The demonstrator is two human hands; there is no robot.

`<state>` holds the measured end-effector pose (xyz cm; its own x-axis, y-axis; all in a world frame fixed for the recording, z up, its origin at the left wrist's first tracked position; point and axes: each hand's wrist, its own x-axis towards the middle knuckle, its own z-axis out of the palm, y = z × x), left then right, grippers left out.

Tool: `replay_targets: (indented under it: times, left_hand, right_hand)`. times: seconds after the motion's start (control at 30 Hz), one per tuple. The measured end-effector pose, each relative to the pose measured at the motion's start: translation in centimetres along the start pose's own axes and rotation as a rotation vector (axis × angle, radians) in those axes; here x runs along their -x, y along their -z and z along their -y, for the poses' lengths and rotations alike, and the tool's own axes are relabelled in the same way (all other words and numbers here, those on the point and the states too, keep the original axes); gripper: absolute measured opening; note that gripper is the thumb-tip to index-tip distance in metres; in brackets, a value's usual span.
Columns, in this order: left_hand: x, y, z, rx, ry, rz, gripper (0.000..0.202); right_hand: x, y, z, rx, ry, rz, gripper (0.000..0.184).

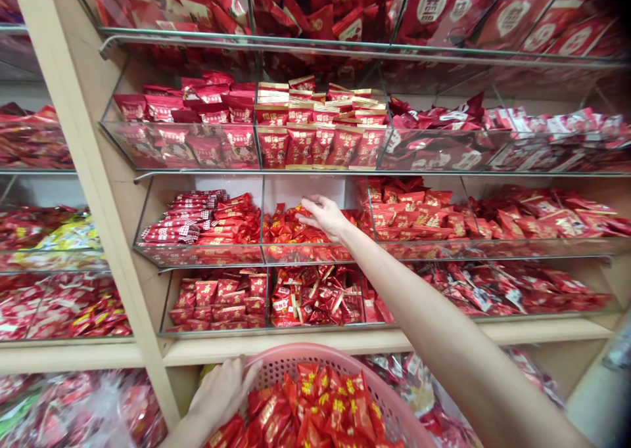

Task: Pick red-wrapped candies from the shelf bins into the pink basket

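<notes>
Centre frame: right hand [323, 215], fingers spread, on crinkly red candy packets [288, 230] in clear bin [305, 255], dividers [263, 198] either side. Lower frame: left hand [221, 390], fingers clamped over perforated pink basket [296, 357] rim.

Ahead of you a cream shelf upright [96, 192] carries tiers of clear bins. On the tier above, gold-edged red packets [315, 144] stand in upright rows, with flat red sachets [197, 116] in the bin to their left. At your far left, yellow packets [73, 232] lie among red ones. The lowest left bin holds square red packets [219, 297].
</notes>
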<state>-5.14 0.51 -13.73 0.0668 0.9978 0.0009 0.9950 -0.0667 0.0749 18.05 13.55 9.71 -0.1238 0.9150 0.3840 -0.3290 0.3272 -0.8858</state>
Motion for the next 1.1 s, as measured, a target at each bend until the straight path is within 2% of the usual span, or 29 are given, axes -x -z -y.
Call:
replay_targets:
  times: [0.13, 0.2, 0.37, 0.47, 0.57, 0.63, 0.73, 0.83, 0.97, 1.1]
  left_hand:
    - [-0.3, -0.9, 0.6, -0.009, -0.023, -0.02, 0.055]
    - [-0.3, -1.2, 0.8, -0.014, -0.038, -0.031, 0.053]
    - [-0.1, -0.9, 0.4, -0.018, -0.025, -0.035, 0.053]
    - [0.0, -0.9, 0.3, -0.038, -0.003, -0.036, 0.054]
    - [0.1, -1.0, 0.6, -0.12, -0.079, -0.002, 0.046]
    - [0.2, -0.9, 0.8, -0.21, -0.154, 0.053, 0.046]
    - [0.3, -0.6, 0.8, -0.318, -0.211, 0.111, 0.058]
    - [0.2, -0.6, 0.8, -0.353, -0.225, 0.111, 0.063]
    - [0.0, -1.2, 1.1, -0.218, -0.152, 0.041, 0.045]
    - [-0.3, -1.5, 1.5, -0.09, -0.106, -0.017, 0.047]
  right_hand:
    - [0.1, 0.1, -0.2, 0.005, 0.015, 0.024, 0.036]
    - [0.2, 0.0, -0.2, -0.005, 0.026, 0.038, 0.042]
    - [0.2, -0.1, -0.3, -0.006, 0.032, 0.074, 0.034]
    - [-0.1, 0.0, -0.1, 0.027, 0.045, 0.064, 0.038]
    - [0.3, 0.0, 0.4, 0.04, 0.097, 0.019, 0.042]
    - [1.5, 0.1, 0.9, -0.001, 0.151, 0.016, 0.043]
    - [5.1, 0.4, 1.4, -0.113, 0.216, 0.08, 0.045]
    - [9.6, 1.1, 1.1, -0.175, 0.179, 0.127, 0.046]
    - [13.8, 2.1, -0.3, -0.204, 0.059, 0.126, 0.047]
    - [15.7, 2.7, -1.5, -0.225, -0.015, 0.123, 0.045]
